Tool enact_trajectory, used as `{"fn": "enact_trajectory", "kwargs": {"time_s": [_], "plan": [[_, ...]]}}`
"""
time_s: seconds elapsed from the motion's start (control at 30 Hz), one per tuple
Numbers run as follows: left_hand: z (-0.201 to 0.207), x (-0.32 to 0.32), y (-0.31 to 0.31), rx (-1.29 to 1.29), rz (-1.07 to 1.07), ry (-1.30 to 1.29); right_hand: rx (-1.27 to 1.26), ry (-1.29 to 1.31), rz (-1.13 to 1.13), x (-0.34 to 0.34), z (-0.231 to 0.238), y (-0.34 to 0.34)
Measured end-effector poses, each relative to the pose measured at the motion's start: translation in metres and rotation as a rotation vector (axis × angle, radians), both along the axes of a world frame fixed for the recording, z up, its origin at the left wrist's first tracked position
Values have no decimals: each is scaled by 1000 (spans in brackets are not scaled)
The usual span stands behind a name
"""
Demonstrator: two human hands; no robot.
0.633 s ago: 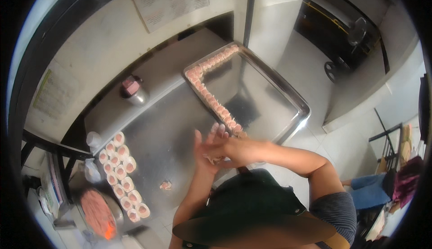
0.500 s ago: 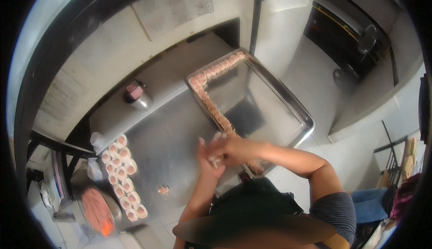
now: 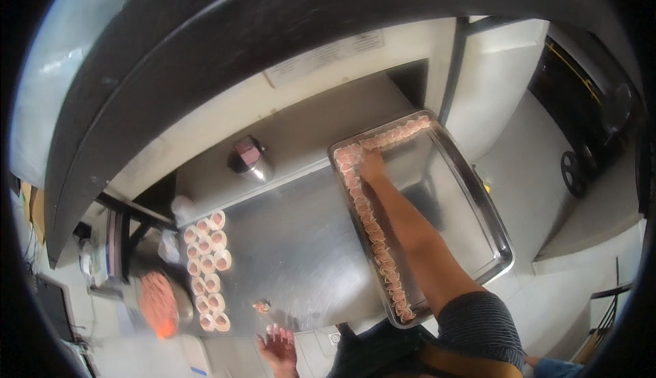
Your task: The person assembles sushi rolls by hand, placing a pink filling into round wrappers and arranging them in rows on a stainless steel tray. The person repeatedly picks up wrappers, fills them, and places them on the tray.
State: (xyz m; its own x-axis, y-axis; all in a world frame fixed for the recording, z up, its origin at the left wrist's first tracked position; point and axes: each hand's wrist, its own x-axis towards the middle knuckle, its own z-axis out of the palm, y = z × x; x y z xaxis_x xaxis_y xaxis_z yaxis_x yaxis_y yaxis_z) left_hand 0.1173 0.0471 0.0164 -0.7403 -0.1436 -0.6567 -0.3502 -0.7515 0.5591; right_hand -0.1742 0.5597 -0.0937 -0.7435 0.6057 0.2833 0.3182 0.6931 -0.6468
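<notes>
My right hand (image 3: 371, 166) reaches far into a large metal tray (image 3: 471, 262), its fingers closed around a small meat dumpling beside the filled far-left corner. The dumpling is mostly hidden by the fingers. A line of meat-filled dumplings (image 3: 372, 231) runs along the tray's left side, and another line follows its far side. Below the table's near edge, my left hand (image 3: 278, 347) is open, palm up, with pale smears on the fingertips and nothing in it. Round dough wrappers (image 3: 207, 263), each with a dab of pink meat, lie in columns at the table's left.
A scrap of dough and meat (image 3: 261, 306) sits on the metal table (image 3: 294, 241). To the left stands a bowl of pink ground meat (image 3: 158, 299) with an orange tool in it. A metal container (image 3: 249, 159) holding a pink block is on the back ledge. A dark overhang crosses above.
My hands, earlier together over the tray's near-left edge, have parted. The right one has stretched to the tray's far-left part; the left has drawn back and opened. The view has shifted.
</notes>
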Motion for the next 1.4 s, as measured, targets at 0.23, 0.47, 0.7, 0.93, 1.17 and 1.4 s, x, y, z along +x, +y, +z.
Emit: {"fn": "enact_trajectory", "kwargs": {"time_s": [0.23,0.47,0.7,0.93,1.17,1.4], "plan": [[-6,16,-30,15,75,-45,-119,-41,5,0,20,6],[-13,0,-66,-27,41,11,-153,152,896,98,82,-242],[-11,-12,-109,38,-25,143,-85,-595,1412,135,82,-437],[-46,-49,-113,-293,-264,168,42,-274,1180,157,48,-441],[-51,-86,-115,-84,-305,270,-273,-322,1125,162,94,-450],[25,-94,-93,255,-274,661,-371,-171,901,183,222,-464]]}}
